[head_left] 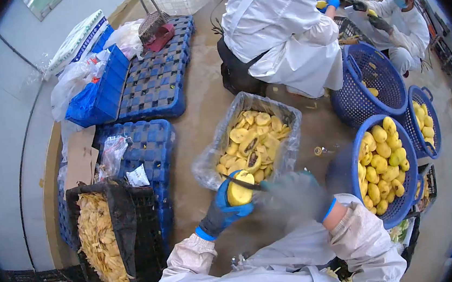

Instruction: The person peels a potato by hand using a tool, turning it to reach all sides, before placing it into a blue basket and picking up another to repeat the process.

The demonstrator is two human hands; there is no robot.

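My left hand (226,209), in a dark glove with a blue cuff, grips a peeled yellow potato (240,188); its top shows a pale cut face. My right hand (298,198), in a grey glove, is smeared by motion but holds a knife (243,182), whose dark blade lies across the potato. Just beyond both hands stands a crate lined with clear plastic (202,165). Inside it are many cut potato slices (270,146), and a few pieces have dark hollow centres (253,160).
Right of me is a blue basket (343,170) of whole yellow potatoes (383,164), with more blue baskets (365,92) behind. On the left, a black crate (144,225) holds peelings (103,245) beside blue pallets (153,88). Two co-workers in white (280,27) work ahead.
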